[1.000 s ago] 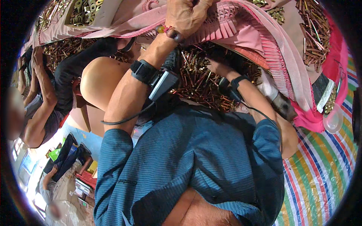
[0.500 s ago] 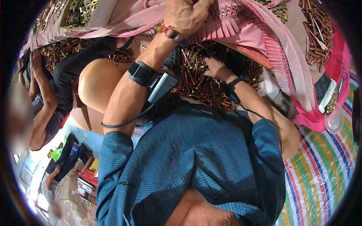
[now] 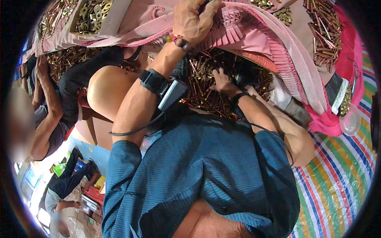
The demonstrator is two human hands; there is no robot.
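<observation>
My left hand [image 3: 193, 22] is at the top edge, above the frilled pink cloth [image 3: 234, 27]. Its fingers are curled in, and whatever they hold is cut off or hidden. A beaded bracelet and a black wrist strap with a grey box circle that arm. Lower and to the right, my right hand [image 3: 223, 82] reaches down to a heap of long brassy bolts [image 3: 202, 89] between my legs. Its fingers are apart, touching the pile, and no bolt shows clearly in them. A black strap with a cable is on that wrist too.
A tray of flat washers [image 3: 89, 23] stands at the upper left. More long bolts [image 3: 323, 37] and small brassy nuts [image 3: 282, 16] lie on the cloth. A striped sheet [image 3: 337, 178] covers the right-hand floor. Another person's arm [image 3: 47, 103] is at the left.
My right hand has shifted slightly left and lower over the bolts, its fingers spreading more. My left hand stays raised with its fingers curled. The whole view has tilted a little.
</observation>
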